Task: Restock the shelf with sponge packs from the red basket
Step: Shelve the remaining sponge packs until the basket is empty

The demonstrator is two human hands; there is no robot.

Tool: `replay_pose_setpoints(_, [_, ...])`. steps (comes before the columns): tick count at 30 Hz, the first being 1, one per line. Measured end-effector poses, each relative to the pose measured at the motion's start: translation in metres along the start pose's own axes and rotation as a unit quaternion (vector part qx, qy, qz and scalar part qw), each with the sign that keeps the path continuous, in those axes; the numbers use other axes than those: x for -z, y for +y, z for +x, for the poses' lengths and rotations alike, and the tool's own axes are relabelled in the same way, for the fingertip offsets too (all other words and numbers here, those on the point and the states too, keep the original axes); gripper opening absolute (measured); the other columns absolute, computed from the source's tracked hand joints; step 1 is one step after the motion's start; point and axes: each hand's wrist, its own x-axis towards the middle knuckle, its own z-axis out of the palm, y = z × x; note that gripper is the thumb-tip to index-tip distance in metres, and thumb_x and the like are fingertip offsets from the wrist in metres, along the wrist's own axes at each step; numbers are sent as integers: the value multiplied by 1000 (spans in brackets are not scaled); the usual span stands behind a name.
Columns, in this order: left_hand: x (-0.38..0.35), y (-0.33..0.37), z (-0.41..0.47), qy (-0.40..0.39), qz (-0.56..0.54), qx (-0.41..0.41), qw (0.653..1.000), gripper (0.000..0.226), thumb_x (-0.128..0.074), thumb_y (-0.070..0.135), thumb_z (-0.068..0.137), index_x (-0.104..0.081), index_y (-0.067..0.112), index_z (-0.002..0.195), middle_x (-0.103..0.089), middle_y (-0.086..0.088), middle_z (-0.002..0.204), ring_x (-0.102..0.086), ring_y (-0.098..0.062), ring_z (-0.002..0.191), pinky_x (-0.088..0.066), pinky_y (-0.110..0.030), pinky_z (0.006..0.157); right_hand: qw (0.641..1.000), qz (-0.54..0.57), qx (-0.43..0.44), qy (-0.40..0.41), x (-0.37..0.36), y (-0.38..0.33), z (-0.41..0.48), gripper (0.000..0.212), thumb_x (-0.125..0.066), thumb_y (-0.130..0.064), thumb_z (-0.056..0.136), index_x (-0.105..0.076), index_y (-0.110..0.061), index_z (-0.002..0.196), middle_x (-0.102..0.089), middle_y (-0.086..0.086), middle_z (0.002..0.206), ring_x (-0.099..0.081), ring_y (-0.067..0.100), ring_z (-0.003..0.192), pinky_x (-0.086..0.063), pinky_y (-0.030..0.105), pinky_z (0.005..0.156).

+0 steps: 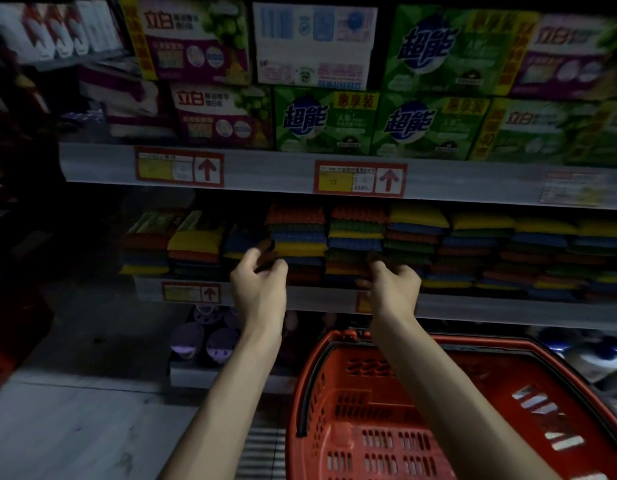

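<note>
Stacks of sponge packs point(473, 247) in red, yellow, blue and green fill the dim middle shelf point(490, 308). Both my hands reach to the front of the middle stacks. My left hand point(260, 284) has its fingers and thumb curled round the left end of a sponge pack point(317, 271) low in the stack. At the pack's right end, my right hand point(395, 285) grips with curled fingers. The dim light hides the pack's outline. The red basket point(490, 346) sits below my arms at the lower right; no packs show in its visible part.
Detergent boxes point(324, 123) fill the shelf above, behind a rail with price tags point(360, 178). Purple items point(203, 337) stand on the lowest shelf. Pale floor tiles point(75, 427) lie at the lower left, and dark shelving stands at the far left.
</note>
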Motion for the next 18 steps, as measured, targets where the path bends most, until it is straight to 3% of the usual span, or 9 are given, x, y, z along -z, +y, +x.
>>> replay_pose_setpoints(1, [0, 0, 0, 0, 1, 1, 1000, 8, -62, 7, 96, -66, 14, 98, -55, 0, 72, -53, -20, 70, -44, -33, 65, 1000, 5, -4, 1, 0, 1, 2, 32, -57, -17, 102, -56, -1, 131, -65, 2, 83, -73, 24, 85, -57, 44, 77])
replay_pose_setpoints(3, [0, 0, 1, 1, 4, 2, 1000, 14, -63, 7, 96, -66, 20, 92, -55, 2, 71, -53, -20, 70, -46, -34, 66, 1000, 8, -1, 2, 2, 2, 5, 24, -60, -19, 101, -62, 1, 114, -67, 4, 82, -72, 24, 82, -58, 44, 72])
replay_pose_setpoints(5, [0, -1, 1, 1, 6, 2, 1000, 19, -63, 7, 96, -64, 24, 88, -55, 3, 70, -54, -20, 70, -47, -33, 67, 1000, 10, -1, 3, 4, 2, 6, 16, -62, -20, 100, -60, -11, 88, -67, 6, 79, -71, 24, 78, -59, 45, 74])
replay_pose_setpoints(8, [1, -3, -1, 10, 10, -3, 1000, 12, -63, 7, 96, -68, 17, 97, -61, 5, 70, -58, -17, 67, -47, -30, 65, 1000, 14, 12, 1, 9, 5, 4, 25, -61, -20, 101, -49, -18, 79, -66, 8, 77, -66, 21, 72, -54, 38, 66])
replay_pose_setpoints(11, [0, -5, -4, 27, 5, 15, 1000, 16, -64, 8, 96, -67, 22, 103, -66, 15, 79, -66, -13, 74, -49, -26, 67, 998, -18, 60, -23, 7, 14, -2, 16, -63, -21, 99, -64, -9, 89, -69, 10, 76, -66, 20, 68, -52, 37, 67])
replay_pose_setpoints(14, [-2, -9, -4, 28, -4, 42, 999, 30, -67, 11, 96, -66, 18, 125, -68, 13, 95, -70, -18, 89, -51, -28, 73, 988, -65, 122, -73, -4, 21, -13, 9, -65, -20, 96, -70, -25, 90, -75, 2, 83, -72, 19, 78, -60, 41, 72])
replay_pose_setpoints(18, [-2, -9, -4, 15, 9, 42, 999, 46, -66, 14, 97, -58, 16, 142, -58, 23, 91, -71, -24, 100, -56, -35, 84, 975, -101, 163, -115, -17, 20, -22, 20, -63, -18, 94, -65, -35, 105, -73, -7, 91, -72, 14, 81, -62, 46, 77])
